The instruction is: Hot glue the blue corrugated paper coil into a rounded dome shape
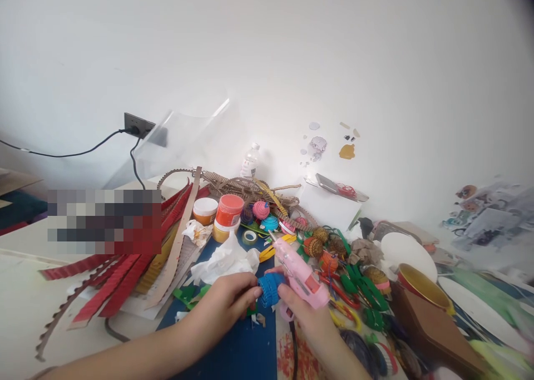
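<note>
A blue corrugated roll (270, 289) is pinched between both hands; the left hand (225, 305) grips its left side; a pink glue gun (298, 273) is held in the right hand (302, 313), nozzle pointing far-left.

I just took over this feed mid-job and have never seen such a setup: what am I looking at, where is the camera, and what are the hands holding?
There is no machine here. One camera, worn on a person's head, looks forward and down at a crowded craft table against a white wall. The left hand pinches a small blue corrugated roll. The right hand grips a pink glue gun and also touches the roll with a fingertip. Around them lie a blue cutting mat, red corrugated strips, crumpled white tissue, paint jars and small coloured cardboard shapes.
</note>
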The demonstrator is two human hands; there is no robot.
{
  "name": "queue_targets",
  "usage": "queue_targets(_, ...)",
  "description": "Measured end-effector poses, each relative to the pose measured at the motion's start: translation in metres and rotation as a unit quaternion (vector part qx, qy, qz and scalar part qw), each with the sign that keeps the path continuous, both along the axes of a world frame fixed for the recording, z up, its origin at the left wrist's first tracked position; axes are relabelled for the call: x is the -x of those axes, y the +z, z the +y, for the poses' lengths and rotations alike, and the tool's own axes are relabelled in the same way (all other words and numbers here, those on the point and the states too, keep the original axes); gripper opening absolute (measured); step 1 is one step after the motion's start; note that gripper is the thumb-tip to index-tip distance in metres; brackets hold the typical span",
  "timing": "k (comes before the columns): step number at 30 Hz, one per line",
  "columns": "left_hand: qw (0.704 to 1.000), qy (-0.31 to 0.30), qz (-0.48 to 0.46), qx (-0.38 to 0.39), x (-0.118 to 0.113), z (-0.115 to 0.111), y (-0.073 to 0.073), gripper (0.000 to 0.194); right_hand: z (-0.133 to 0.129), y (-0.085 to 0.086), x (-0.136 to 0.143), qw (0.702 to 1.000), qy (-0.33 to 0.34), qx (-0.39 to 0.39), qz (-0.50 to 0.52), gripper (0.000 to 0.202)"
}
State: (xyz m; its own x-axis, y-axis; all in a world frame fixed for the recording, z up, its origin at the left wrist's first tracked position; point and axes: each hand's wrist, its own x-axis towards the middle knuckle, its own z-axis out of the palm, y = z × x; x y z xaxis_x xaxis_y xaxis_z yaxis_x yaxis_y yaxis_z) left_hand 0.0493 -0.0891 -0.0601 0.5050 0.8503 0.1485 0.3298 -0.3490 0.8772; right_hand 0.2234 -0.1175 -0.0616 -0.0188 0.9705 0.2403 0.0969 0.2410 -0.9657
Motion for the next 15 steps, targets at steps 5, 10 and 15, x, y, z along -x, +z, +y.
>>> queue_targets(5, 0.999, 0.003, 0.026, -0.039, 0.0000, -0.0018, 0.0026, 0.028, -0.0031, 0.0077, 0.0029, 0.998, -0.011, -0.037, -0.054, 0.033)
queue_targets(10, 0.984, 0.048, 0.095, -0.139, 0.0034, -0.0001, -0.0034, 0.022, -0.0042, 0.0059, 0.0053, 0.986, -0.030, -0.087, -0.136, 0.023)
queue_targets(15, 0.966, 0.066, 0.117, -0.222, 0.0043, -0.0033, -0.0058, 0.022, -0.0044, 0.0029, 0.0065, 0.977, -0.051, -0.104, -0.177, 0.026)
